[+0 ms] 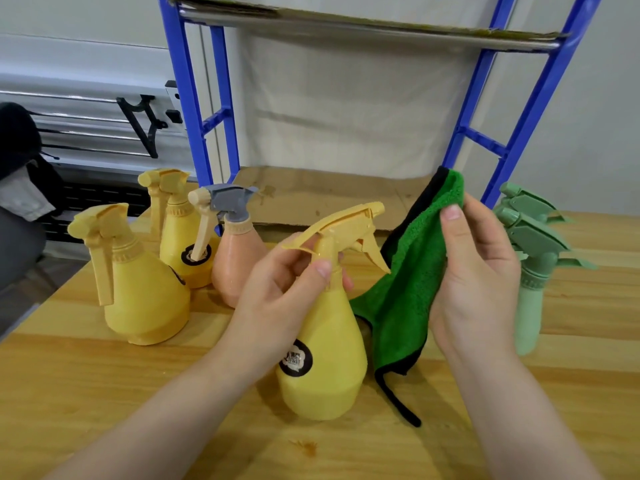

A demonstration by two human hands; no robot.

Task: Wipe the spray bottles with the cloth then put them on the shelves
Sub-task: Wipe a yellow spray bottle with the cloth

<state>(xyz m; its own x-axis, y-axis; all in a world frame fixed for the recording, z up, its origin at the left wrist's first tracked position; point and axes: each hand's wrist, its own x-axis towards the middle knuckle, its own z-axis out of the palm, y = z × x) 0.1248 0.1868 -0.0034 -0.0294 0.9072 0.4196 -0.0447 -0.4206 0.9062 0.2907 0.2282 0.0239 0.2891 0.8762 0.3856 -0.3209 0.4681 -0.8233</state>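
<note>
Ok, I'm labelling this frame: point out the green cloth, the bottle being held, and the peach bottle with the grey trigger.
green cloth (408,271), head view, middle of the hanging fabric.
held yellow bottle (329,341), head view, on its body above the round label.
peach bottle (235,258), head view, on its upper body.

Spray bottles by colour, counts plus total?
Yellow spray bottles: 3, one in the left hand, two standing at left
Peach spray bottle: 1
Green spray bottles: 2, overlapping behind the right hand
Total: 6
</note>
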